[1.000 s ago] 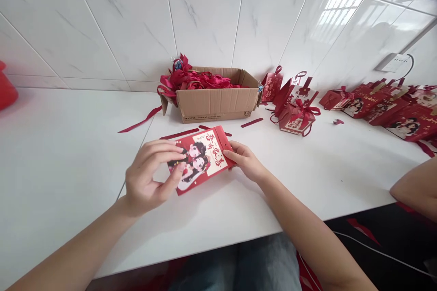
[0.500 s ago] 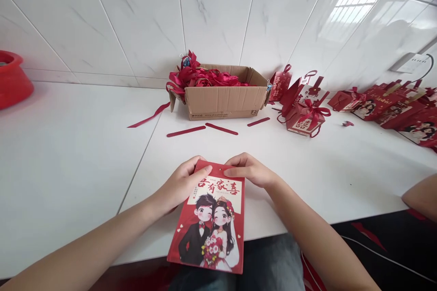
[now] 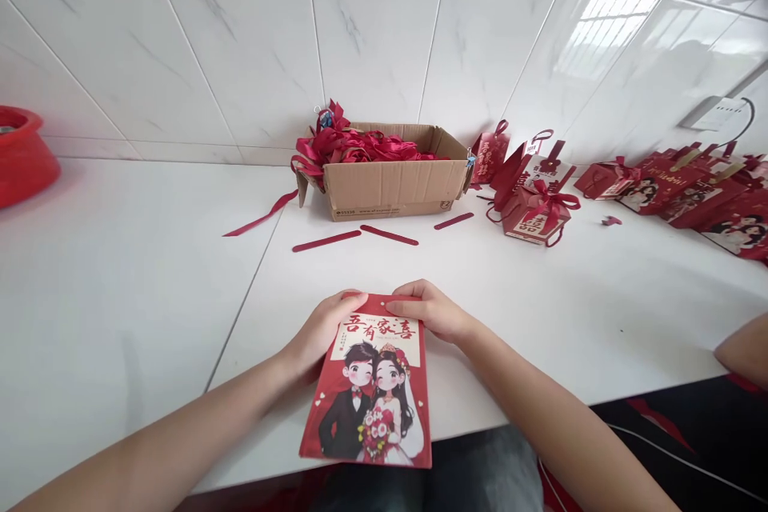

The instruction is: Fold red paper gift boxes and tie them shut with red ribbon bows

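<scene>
A flat red paper bag (image 3: 369, 392) printed with a cartoon bride and groom lies face up over the near edge of the white counter (image 3: 138, 272). My left hand (image 3: 321, 328) grips its top left corner, fingers curled over the edge. My right hand (image 3: 429, 308) pinches its top right edge. Both hands hold the bag's far end, and its lower end hangs past the counter edge.
A cardboard box (image 3: 393, 180) full of red ribbons stands against the tiled wall, with loose red strips (image 3: 327, 240) in front. Folded red gift boxes (image 3: 531, 204) and more flat bags (image 3: 690, 184) lie at right. A red bowl (image 3: 24, 156) sits far left. Another person's arm (image 3: 744, 348) shows at right.
The bag was turned from a slanted hold above the counter to upright print facing me, then drawn to the near edge and laid down; both hands shifted to its top.
</scene>
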`<state>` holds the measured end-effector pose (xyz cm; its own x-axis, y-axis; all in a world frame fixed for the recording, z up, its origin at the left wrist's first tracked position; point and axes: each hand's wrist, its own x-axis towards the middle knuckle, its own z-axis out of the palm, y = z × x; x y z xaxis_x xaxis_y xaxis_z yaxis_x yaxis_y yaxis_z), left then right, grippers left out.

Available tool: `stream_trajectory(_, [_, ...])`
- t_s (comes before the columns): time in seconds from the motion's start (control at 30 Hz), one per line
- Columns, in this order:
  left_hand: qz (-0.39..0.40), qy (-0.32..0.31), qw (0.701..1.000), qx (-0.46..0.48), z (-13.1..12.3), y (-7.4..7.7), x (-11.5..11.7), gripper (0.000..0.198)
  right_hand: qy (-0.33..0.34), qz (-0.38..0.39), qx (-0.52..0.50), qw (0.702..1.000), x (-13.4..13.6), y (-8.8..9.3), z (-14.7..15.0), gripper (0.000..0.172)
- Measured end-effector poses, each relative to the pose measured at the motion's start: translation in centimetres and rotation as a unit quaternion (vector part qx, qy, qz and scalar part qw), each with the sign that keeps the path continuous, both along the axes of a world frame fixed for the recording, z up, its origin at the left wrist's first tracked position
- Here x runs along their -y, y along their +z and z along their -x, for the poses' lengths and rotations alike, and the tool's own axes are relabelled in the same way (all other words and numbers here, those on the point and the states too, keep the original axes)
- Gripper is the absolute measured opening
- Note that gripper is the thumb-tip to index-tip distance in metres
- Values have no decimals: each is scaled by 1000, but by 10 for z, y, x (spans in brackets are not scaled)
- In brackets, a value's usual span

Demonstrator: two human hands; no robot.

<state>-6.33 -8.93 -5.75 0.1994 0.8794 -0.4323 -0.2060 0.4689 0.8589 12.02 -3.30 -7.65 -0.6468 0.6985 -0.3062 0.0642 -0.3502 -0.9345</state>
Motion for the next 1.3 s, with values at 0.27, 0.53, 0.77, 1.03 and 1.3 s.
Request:
stream_trajectory(0.27, [13, 8, 1000, -1, 3, -10, -20, 26, -46, -45, 36, 997, -8, -3, 3, 35])
stream_trajectory(0.53, [-3, 81, 996, 35, 13, -2, -36, 21, -247, -473, 189, 824, -84, 49, 37, 22])
stream_trajectory(0.77, [12, 74, 996, 54, 14, 3, -32, 27, -143, -611, 435, 646, -166, 117, 88, 26])
stream_trajectory(1.03, [11, 64, 995, 79, 17, -1, -33, 29, -88, -548, 451, 699, -203, 112, 106, 32])
stream_trajectory(1.3, [5, 63, 994, 91, 18, -6, -35, 31, -293, -552, 171, 762, -195, 113, 69, 43])
